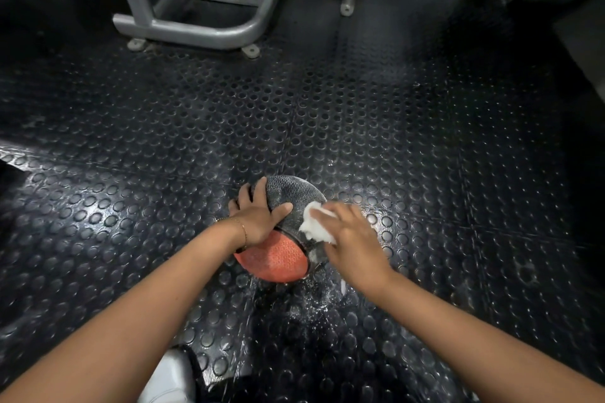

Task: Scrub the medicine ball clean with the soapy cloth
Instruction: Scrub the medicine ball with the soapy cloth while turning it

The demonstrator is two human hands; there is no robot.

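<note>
Foam and splashed water on the studded rubber floor (425, 141) mark where we are working: the medicine ball (278, 258) sits on that floor just ahead of us, between our two forearms, its orange panel turned toward us and its grey panel away. Our left hand (258, 216) lies spread over the ball's upper left side, fingers splayed and thumb reaching across the grey, grasping nothing but pressing down. We judge this is to stop the round ball rolling or spinning under the rubbing. Our right hand (350, 239) holds the soapy cloth (316, 226) against the ball's right side near the seam between panels. The hand is blurred, so we cannot tell whether its fingers pinch the cloth or only press it flat. Scrubbing looks partway along, with the underside against the floor likely untouched. Room is generous: bare floor opens to the left, right and ahead, and the grey machine frame (196, 29) stands well apart at the far side. Our white shoe (170, 376) sits close behind, so turning the ball toward us is the tighter direction, and the wet floor could let it slip.
</note>
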